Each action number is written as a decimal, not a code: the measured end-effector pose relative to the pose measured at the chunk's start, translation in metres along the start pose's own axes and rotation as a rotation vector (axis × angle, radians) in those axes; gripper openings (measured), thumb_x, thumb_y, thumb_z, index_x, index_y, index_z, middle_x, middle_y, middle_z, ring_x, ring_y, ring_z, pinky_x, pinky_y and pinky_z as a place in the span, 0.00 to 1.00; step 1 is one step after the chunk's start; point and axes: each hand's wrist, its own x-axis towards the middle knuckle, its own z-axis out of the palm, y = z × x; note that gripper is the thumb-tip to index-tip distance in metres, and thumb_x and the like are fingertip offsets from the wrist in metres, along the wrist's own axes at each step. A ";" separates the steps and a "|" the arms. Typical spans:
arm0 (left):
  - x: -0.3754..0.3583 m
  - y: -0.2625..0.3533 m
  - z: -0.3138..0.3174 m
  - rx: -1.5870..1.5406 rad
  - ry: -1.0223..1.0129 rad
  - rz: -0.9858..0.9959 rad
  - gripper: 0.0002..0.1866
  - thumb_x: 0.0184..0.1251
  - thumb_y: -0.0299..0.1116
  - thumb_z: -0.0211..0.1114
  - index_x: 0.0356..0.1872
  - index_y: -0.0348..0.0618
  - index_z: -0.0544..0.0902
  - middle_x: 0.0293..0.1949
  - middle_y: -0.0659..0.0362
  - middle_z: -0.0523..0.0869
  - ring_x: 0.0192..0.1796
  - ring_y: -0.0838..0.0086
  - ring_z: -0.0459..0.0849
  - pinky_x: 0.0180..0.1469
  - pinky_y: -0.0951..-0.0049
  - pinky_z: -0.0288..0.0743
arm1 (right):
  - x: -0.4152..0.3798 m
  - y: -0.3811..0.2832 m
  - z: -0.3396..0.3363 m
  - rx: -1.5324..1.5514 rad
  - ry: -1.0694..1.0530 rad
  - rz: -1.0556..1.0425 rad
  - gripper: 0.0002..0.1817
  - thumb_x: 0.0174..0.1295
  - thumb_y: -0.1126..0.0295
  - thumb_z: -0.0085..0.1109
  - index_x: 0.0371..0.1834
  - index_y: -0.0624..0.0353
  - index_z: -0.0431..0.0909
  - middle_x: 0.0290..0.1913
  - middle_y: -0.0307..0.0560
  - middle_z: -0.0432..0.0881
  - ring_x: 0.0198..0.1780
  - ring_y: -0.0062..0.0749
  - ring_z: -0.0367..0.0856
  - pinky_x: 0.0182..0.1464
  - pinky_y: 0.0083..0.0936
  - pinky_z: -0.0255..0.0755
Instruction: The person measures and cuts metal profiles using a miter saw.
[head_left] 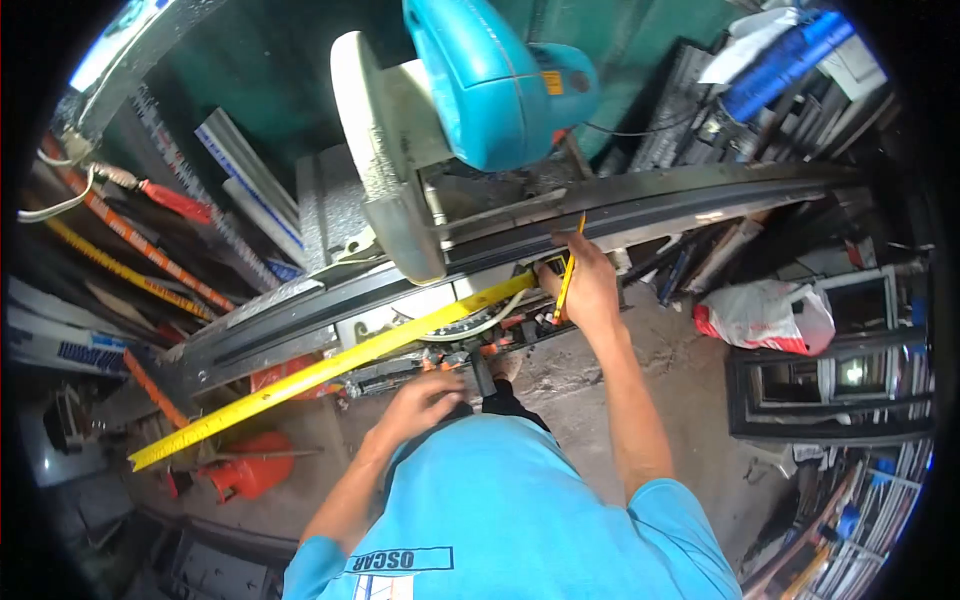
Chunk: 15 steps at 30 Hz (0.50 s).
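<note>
My right hand (590,285) holds a tape measure (543,268) with a pencil (567,285) held among the same fingers. The tape's yellow blade (330,368) sticks out far to the left, its end unsupported over the floor. Just beyond this hand runs a long dark metal profile (500,247), lying across the saw bench. My left hand (425,400) hovers close to my waist, below the blade, fingers loosely bent and apart, with nothing seen in them. Above the profile stands a chop saw with a teal motor housing (490,95) and a pale blade guard (400,215).
Lengths of metal profile (250,180) lean at the left and the back right. An orange-red object (255,465) lies on the floor at left. To the right, a white and red plastic bag (770,315) rests by dark window frames (830,390).
</note>
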 end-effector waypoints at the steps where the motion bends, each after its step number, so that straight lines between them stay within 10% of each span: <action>1: -0.020 -0.019 -0.002 0.064 0.058 -0.132 0.12 0.70 0.32 0.70 0.47 0.35 0.89 0.55 0.48 0.88 0.60 0.59 0.86 0.65 0.61 0.77 | -0.010 0.002 -0.007 -0.027 0.000 0.084 0.24 0.54 0.62 0.72 0.52 0.62 0.80 0.46 0.62 0.87 0.52 0.59 0.85 0.55 0.45 0.78; 8: -0.062 -0.054 -0.095 0.402 0.727 -0.012 0.14 0.60 0.24 0.71 0.49 0.43 0.88 0.55 0.53 0.85 0.61 0.58 0.79 0.64 0.60 0.73 | -0.049 0.047 -0.060 -0.026 -0.013 0.291 0.28 0.55 0.59 0.75 0.55 0.63 0.78 0.43 0.59 0.87 0.47 0.53 0.89 0.49 0.38 0.80; 15: -0.032 -0.044 -0.171 0.928 0.664 -0.085 0.28 0.50 0.35 0.80 0.56 0.51 0.85 0.76 0.44 0.66 0.79 0.44 0.59 0.79 0.39 0.48 | -0.057 0.108 -0.055 -0.285 -0.189 0.162 0.27 0.51 0.67 0.72 0.55 0.62 0.74 0.52 0.60 0.83 0.56 0.59 0.83 0.57 0.44 0.77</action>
